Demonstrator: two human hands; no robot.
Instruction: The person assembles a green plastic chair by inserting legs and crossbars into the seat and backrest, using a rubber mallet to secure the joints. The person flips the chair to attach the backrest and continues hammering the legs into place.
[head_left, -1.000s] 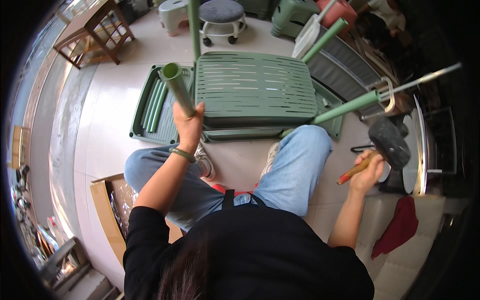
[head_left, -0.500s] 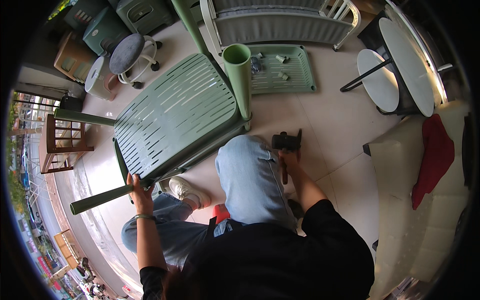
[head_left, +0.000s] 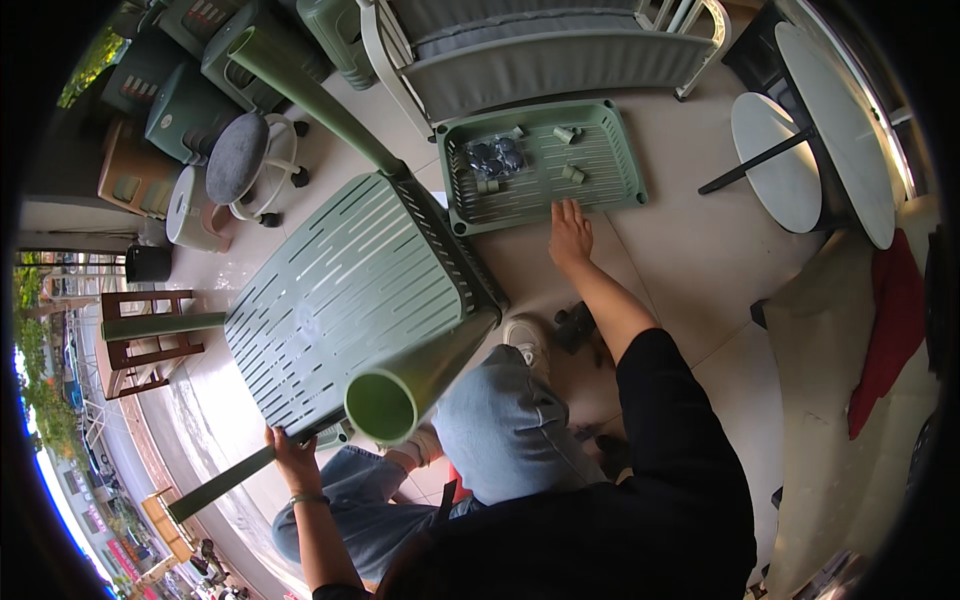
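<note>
Green slatted table (head_left: 345, 300) lies upside down on the floor, legs up, left hand (head_left: 290, 458) clamped on a leg (head_left: 225, 483) at its near corner to steady it, right hand (head_left: 570, 235) open-fingered at the near edge of the green parts tray (head_left: 610, 190), by the small caps (head_left: 572, 173).

We see the slatted table (head_left: 350, 290) upside down at centre, legs sticking out. At one o'clock of it lies the tray (head_left: 600, 190) with small caps (head_left: 570, 172) in it. Right hand (head_left: 570, 235) touches the tray's near rim. Left hand (head_left: 292, 458) sits at seven o'clock on a leg (head_left: 215, 488). Stool (head_left: 238, 155) at eleven.
</note>
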